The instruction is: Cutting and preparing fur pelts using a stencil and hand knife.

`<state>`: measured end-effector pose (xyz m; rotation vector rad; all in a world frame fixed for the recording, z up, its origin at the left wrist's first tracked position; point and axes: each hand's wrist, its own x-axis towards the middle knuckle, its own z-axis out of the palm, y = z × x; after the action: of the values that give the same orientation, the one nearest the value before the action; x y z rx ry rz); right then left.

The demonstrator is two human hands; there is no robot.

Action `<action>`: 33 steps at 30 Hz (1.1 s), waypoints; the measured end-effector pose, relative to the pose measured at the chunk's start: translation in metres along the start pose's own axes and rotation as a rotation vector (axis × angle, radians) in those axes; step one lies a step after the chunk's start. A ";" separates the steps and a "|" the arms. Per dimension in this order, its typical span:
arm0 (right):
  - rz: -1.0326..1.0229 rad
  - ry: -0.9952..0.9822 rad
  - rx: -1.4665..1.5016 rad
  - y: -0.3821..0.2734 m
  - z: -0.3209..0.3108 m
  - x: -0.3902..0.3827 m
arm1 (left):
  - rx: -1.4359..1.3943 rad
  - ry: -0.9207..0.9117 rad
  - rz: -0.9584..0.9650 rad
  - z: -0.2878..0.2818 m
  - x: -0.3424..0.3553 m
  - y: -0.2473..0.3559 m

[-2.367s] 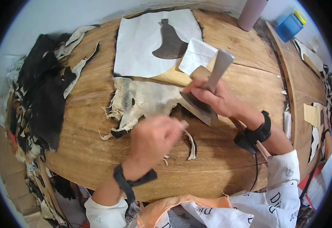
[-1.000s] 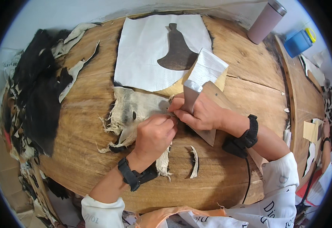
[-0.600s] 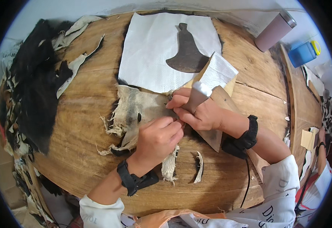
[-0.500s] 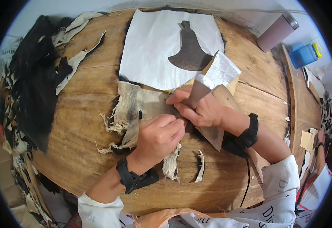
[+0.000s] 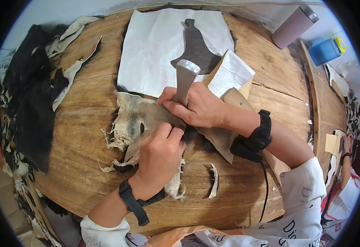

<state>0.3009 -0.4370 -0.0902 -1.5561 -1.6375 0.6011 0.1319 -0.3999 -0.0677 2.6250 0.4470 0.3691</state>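
Note:
My right hand (image 5: pixel 200 108) is closed round a knife (image 5: pixel 185 80) whose flared metal handle points up; its blade is hidden below my fist. Under both hands lies a piece of hide (image 5: pixel 131 108), pale skin side up, with a ragged fringe, a small dark hole and bits of black fur at its edges. My left hand (image 5: pixel 159 152) grips the hide close to the knife, fingers bent and pressed together. Beyond them, a dark half-moon blade (image 5: pixel 197 51) lies on a white woven sheet (image 5: pixel 151 45). A flat pointed piece (image 5: pixel 221 142) sits beneath my right wrist.
A thin offcut (image 5: pixel 213 181) lies on the wooden table (image 5: pixel 85 164). Black furry hides (image 5: pixel 31 103) are heaped at the left. A pink tumbler (image 5: pixel 293 28) and a blue container (image 5: pixel 326 52) stand at the far right. Another person's arm (image 5: pixel 345 160) shows at the right edge.
My right hand and the knife have moved left, and the handle stands more upright. My left hand has shifted slightly left. The whole view has also shifted a little.

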 end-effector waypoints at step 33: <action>-0.095 -0.021 0.006 0.007 0.014 0.044 | -0.151 0.299 -0.020 -0.035 -0.003 -0.021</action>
<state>0.2967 -0.3909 -0.0946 -1.4630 -1.7139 0.5730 0.1124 -0.3699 -0.0474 2.4244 0.5187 0.7634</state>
